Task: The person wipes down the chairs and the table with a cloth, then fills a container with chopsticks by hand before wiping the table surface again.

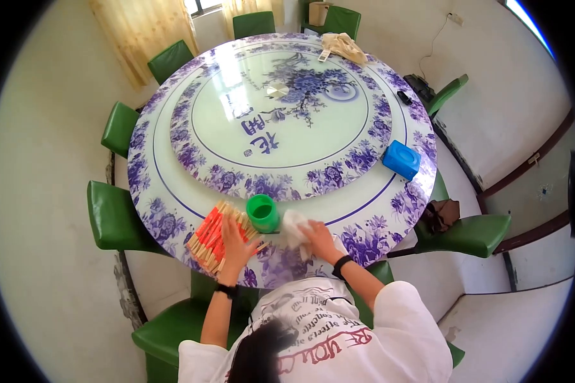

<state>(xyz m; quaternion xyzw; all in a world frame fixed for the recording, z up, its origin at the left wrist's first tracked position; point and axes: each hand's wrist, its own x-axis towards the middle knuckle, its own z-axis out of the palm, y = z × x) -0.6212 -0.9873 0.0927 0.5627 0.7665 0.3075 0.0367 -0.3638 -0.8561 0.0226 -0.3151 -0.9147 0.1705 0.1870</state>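
Many wooden chopsticks with red bands (pixel 204 237) lie in a slanted pile at the near edge of the round table. My left hand (pixel 234 247) rests over the right part of the pile, its fingers stretched out and apart. Just right of the chopsticks stands a green cup (pixel 263 215), upright, with its open mouth facing up. My right hand (pixel 318 240) grips a crumpled white tissue (pixel 293 227) on the cup's right side. Part of the tissue hangs below the fingers.
A glass turntable (pixel 223 137) with purple flowers covers the middle of the table (pixel 153 198). To the right sits a blue box (pixel 401 160). Farther back are a small black object (pixel 404 97) and a beige cloth bag (pixel 344 48). Green chairs (pixel 118 217) surround the table.
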